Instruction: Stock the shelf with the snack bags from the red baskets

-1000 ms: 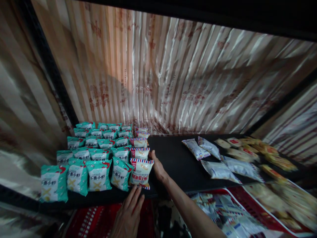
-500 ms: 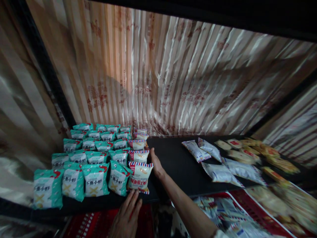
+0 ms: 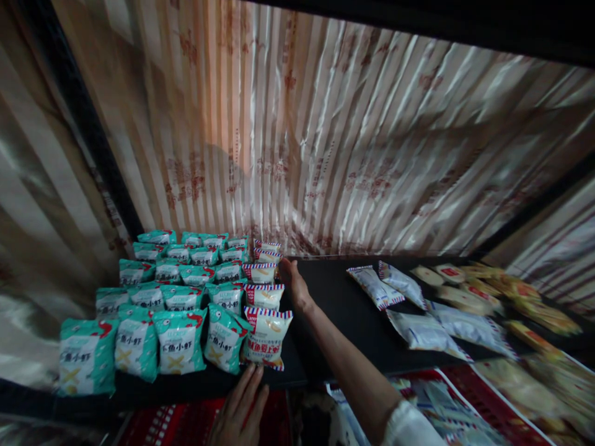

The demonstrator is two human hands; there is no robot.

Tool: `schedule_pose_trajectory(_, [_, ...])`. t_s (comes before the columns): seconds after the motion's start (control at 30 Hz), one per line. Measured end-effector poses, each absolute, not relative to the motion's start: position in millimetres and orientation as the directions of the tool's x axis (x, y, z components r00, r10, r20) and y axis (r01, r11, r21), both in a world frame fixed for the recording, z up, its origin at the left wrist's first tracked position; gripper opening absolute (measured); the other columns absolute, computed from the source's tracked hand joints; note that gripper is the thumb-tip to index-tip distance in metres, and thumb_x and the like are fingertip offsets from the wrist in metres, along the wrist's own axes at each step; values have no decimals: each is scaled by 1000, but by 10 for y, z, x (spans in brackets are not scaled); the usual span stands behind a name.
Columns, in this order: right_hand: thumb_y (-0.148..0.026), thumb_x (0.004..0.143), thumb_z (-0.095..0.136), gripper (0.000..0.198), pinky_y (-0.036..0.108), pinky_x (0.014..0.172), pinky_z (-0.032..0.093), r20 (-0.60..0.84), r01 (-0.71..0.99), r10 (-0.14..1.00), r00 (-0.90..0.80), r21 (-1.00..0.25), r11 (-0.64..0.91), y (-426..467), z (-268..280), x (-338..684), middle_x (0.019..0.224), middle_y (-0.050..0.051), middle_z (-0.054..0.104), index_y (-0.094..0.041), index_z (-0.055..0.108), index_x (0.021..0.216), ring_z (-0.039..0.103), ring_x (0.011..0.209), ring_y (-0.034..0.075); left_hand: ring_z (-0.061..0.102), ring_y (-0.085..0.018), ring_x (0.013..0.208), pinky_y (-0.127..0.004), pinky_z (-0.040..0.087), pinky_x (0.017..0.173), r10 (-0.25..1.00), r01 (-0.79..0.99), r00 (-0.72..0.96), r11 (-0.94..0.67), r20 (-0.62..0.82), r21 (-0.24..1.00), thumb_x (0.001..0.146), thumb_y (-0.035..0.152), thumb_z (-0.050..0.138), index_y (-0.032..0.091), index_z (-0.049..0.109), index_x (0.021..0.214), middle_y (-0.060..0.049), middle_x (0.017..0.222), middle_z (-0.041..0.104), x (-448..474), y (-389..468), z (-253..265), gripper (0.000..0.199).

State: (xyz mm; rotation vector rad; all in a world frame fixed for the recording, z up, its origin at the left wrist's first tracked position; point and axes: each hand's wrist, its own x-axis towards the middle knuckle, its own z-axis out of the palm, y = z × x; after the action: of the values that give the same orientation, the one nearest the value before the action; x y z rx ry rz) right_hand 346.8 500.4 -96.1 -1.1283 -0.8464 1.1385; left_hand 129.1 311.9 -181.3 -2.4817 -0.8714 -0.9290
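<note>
A column of white snack bags (image 3: pixel 268 337) with red-and-blue striped edges stands upright, front to back, on a black shelf (image 3: pixel 320 291). My left hand (image 3: pixel 242 406) lies at the shelf's front edge, fingers stretched out, their tips at the bottom of the front white bag. Along the right side of the column reaches my right hand (image 3: pixel 296 286), fingers extended beside the rear bags, partly hidden by them. Neither hand grasps a bag. Teal snack bags (image 3: pixel 180 341) stand in several rows directly left of the white column.
Several white packets (image 3: pixel 427 331) lie flat on the shelf to the right. Yellowish packs (image 3: pixel 534 303) lie farther right. Below the front edge are a red crate (image 3: pixel 171 421) and a box of packets (image 3: pixel 446 402). Striped sheeting (image 3: pixel 325 124) hangs behind the shelf.
My right hand has slid a little farther back along the white column. My left hand stays at the front bag's base. The view has shifted slightly.
</note>
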Motion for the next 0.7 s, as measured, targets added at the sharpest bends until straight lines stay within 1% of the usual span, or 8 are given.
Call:
schedule_pose_trajectory(0.13, [-64, 82, 39, 58, 40, 97, 42, -118, -342, 984, 136, -938, -65, 5122, -895, 3364, 114, 7, 66, -23, 60, 118, 58, 110, 23, 32, -23, 134, -28, 45, 99, 412, 670, 560, -736, 719, -100, 76, -2, 40, 17, 55, 120, -7, 146, 36, 1309, 3134, -1803, 50])
schedule_pose_trajectory(0.23, [-64, 84, 36, 60, 39, 96, 43, -156, -346, 984, 80, -930, -119, 5118, -892, 3315, 106, 7, 69, -22, 60, 119, 62, 102, 23, 32, -22, 134, -28, 45, 100, 407, 671, 544, -736, 733, -90, 74, -4, 41, 17, 57, 117, -7, 144, 39, 1315, 3138, -1791, 50])
schedule_pose_trajectory(0.3, [-63, 84, 36, 59, 37, 96, 42, -127, -317, 985, 115, -945, -85, 5106, -923, 3337, 108, 7, 69, -22, 62, 116, 61, 104, 23, 32, -22, 134, -28, 44, 100, 404, 666, 545, -741, 735, -86, 74, -4, 41, 17, 57, 116, -7, 142, 42, 1313, 3141, -1785, 49])
schedule_pose_trajectory(0.4, [-62, 83, 37, 57, 36, 98, 41, -55, -226, 954, 296, -974, 14, 5119, -1003, 3446, 118, 6, 64, -21, 65, 111, 55, 114, 24, 31, -23, 134, -29, 45, 100, 400, 654, 558, -752, 727, -88, 75, -4, 40, 16, 57, 115, -8, 140, 45, 1308, 3149, -1795, 48])
schedule_pose_trajectory(0.47, [-60, 85, 35, 57, 35, 100, 40, -65, -198, 917, 393, -980, 15, 5165, -1057, 3531, 126, 7, 59, -19, 65, 110, 49, 121, 24, 32, -24, 134, -28, 45, 99, 393, 644, 563, -760, 727, -88, 75, -3, 41, 16, 58, 115, -8, 141, 43, 1312, 3157, -1819, 47])
schedule_pose_trajectory(0.53, [-57, 86, 35, 55, 37, 100, 39, -119, -215, 905, 407, -976, -31, 5240, -1095, 3591, 132, 8, 54, -18, 63, 114, 46, 124, 24, 33, -24, 133, -27, 46, 98, 377, 645, 546, -759, 748, -88, 76, -2, 43, 16, 58, 113, -8, 144, 38, 1322, 3168, -1857, 44])
schedule_pose_trajectory(0.6, [-56, 86, 36, 54, 39, 100, 40, -158, -239, 910, 383, -969, -68, 5330, -1114, 3613, 135, 8, 50, -18, 61, 116, 44, 126, 25, 35, -24, 132, -26, 47, 97, 361, 649, 530, -755, 767, -94, 77, 0, 44, 16, 59, 111, -8, 146, 35, 1336, 3179, -1898, 41])
schedule_pose_trajectory(0.7, [-58, 86, 36, 55, 42, 101, 39, -177, -238, 929, 324, -966, -101, 5466, -1126, 3585, 133, 9, 53, -19, 61, 115, 46, 125, 25, 40, -21, 129, -25, 47, 97, 354, 654, 533, -749, 768, -108, 81, 4, 46, 18, 60, 109, -6, 142, 41, 1355, 3192, -1945, 34])
